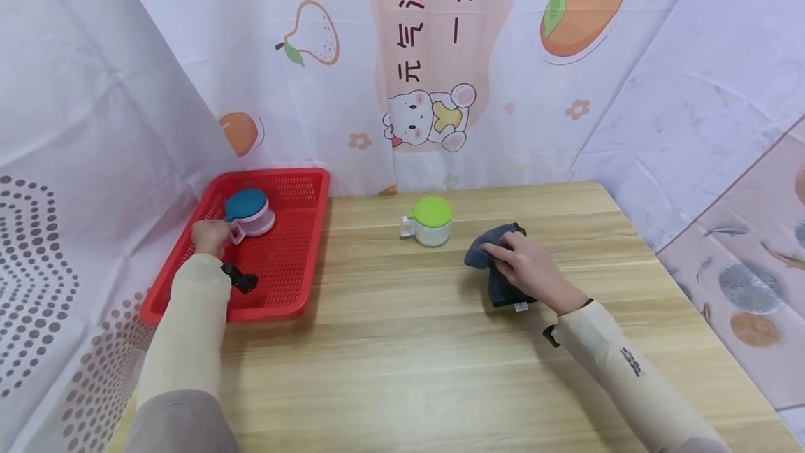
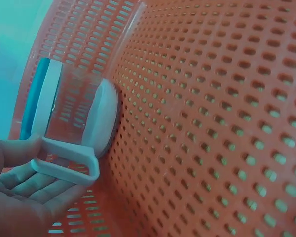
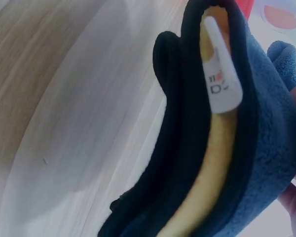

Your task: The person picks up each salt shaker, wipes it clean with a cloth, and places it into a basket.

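Observation:
My left hand [image 1: 212,237] reaches into the red basket [image 1: 295,305] and pinches the white handle of a blue-lidded jar [image 1: 250,212]. In the left wrist view the thumb lies over the handle and the fingers under it; the jar [image 2: 71,106] has clear sides and a white base, right at the perforated floor. On the right of the table, my right hand [image 1: 534,270] pinches a dark blue-grey cleaning cloth [image 1: 503,285], folded and partly lifted. Up close the cloth [image 3: 271,128] shows a black hem, a yellow inner side and a white label.
A green-lidded jar [image 1: 432,224] with a white handle stands at the back middle of the wooden table [image 1: 390,355], between the basket and the cloth. Printed curtains [image 1: 352,103] hang along the back and both sides.

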A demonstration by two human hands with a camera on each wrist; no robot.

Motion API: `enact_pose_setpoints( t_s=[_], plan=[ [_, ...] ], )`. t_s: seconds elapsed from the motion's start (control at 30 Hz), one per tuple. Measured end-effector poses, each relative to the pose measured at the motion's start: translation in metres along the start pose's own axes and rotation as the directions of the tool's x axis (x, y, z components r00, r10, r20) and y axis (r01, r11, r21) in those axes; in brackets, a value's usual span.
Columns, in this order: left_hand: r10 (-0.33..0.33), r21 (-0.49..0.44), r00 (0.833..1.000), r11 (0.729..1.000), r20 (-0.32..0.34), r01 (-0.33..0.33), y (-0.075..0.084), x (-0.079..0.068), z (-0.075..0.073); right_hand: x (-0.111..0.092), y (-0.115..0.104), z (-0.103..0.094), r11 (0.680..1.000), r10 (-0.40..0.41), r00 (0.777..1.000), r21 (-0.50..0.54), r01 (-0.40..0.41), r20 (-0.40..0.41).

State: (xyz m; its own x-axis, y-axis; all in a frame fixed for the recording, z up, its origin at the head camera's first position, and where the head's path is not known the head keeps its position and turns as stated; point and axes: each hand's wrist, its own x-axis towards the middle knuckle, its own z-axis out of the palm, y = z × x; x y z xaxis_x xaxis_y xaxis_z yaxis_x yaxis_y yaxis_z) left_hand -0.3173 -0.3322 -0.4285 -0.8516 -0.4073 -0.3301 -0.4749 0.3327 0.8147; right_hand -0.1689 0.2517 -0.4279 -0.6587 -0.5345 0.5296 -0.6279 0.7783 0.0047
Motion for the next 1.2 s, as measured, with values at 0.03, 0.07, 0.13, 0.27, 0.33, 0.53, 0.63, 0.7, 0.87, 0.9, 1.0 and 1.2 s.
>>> enact_pose_setpoints(
  t_s=[0.03, 0.07, 0.13, 0.27, 0.33, 0.53, 0.63, 0.7, 0.87, 0.9, 1.0, 1.2],
  plan=[
    [0.034, 0.044, 0.999, 0.998, -0.009, -0.033, 0.000, -0.001, 0.000, 0.000, 0.000, 0.000, 1.000, 0.006, 1.000, 0.002, -0.006, 0.004],
    [0.079, 0.096, 0.997, 0.993, -0.025, -0.076, 0.001, -0.002, 0.001, 0.000, 0.001, 0.000, 1.000, 0.012, 1.000, 0.005, -0.012, 0.005],
    [0.174, 0.203, 0.983, 0.966, -0.065, -0.158, 0.005, -0.006, 0.003, 0.000, 0.001, 0.001, 1.000, 0.024, 1.000, 0.014, -0.025, 0.010],
    [0.324, 0.331, 0.934, 0.907, -0.153, -0.260, 0.022, -0.020, 0.010, -0.001, 0.002, 0.003, 0.997, 0.058, 0.998, 0.050, -0.059, 0.010],
    [0.353, 0.332, 0.912, 0.903, -0.208, -0.274, 0.036, -0.030, 0.014, -0.001, 0.003, 0.003, 0.995, 0.073, 0.997, 0.068, -0.073, 0.005],
    [0.494, 0.324, 0.796, 0.861, -0.351, -0.392, 0.081, -0.056, 0.033, -0.001, 0.004, 0.003, 0.992, 0.097, 0.995, 0.080, -0.098, 0.007],
    [0.560, 0.338, 0.766, 0.821, -0.315, -0.461, 0.097, -0.067, 0.046, 0.000, 0.004, 0.003, 0.992, 0.105, 0.994, 0.075, -0.106, 0.012],
    [0.567, 0.327, 0.787, 0.812, -0.244, -0.483, 0.106, -0.077, 0.055, 0.001, 0.004, 0.003, 0.991, 0.109, 0.994, 0.075, -0.110, 0.020],
    [0.541, 0.276, 0.838, 0.819, -0.079, -0.503, 0.123, -0.097, 0.085, 0.002, 0.004, 0.000, 0.988, 0.129, 0.990, 0.081, -0.133, 0.056],
    [0.546, 0.276, 0.836, 0.814, -0.059, -0.512, 0.127, -0.100, 0.093, 0.001, 0.004, 0.000, 0.987, 0.134, 0.989, 0.083, -0.139, 0.061],
    [0.602, 0.278, 0.798, 0.770, -0.021, -0.574, 0.134, -0.107, 0.120, 0.001, 0.004, -0.001, 0.984, 0.148, 0.987, 0.088, -0.153, 0.067],
    [0.666, 0.217, 0.744, 0.718, 0.062, -0.661, 0.133, -0.114, 0.164, 0.000, 0.004, -0.002, 0.986, 0.144, 0.988, 0.079, -0.147, 0.049]
  ],
)
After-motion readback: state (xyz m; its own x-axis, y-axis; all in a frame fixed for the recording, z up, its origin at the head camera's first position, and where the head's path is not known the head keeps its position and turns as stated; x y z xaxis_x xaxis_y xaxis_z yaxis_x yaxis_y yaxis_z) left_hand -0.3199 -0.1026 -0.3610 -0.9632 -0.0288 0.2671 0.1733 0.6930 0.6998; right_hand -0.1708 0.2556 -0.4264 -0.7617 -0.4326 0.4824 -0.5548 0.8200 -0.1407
